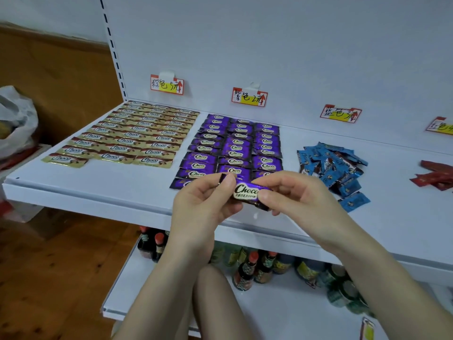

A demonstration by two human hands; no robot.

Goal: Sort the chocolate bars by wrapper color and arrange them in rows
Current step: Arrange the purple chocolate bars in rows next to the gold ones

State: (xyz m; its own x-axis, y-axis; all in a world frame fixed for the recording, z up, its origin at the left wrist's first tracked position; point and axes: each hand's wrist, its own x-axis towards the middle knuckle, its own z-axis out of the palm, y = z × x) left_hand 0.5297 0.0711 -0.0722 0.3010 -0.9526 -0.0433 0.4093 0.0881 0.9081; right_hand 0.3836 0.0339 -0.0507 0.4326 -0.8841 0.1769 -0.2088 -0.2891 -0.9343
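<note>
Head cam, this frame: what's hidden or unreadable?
1. Front row of purple foil-wrapped bars: head view, partly hidden behind left hand, right hand and the held purple Choco bar.
2. Red-wrapped bars: head view, cut by right edge.
3. Glass bottles on lower shelf: head view, blurred, labels unreadable.

One purple bar (247, 192), its white "Choco" label facing up, is pinched level at both ends, left hand (203, 200) and right hand (301, 195), just above the front of the purple rows (232, 148). Those lie flat in three columns mid-shelf (122, 182). To their left the gold-and-brown bars (127, 138) lie flat in three tidy columns. To the right the blue bars (335, 165) sit in a loose, overlapping heap, and a few red bars (436, 177) lie scattered at the far right edge.
</note>
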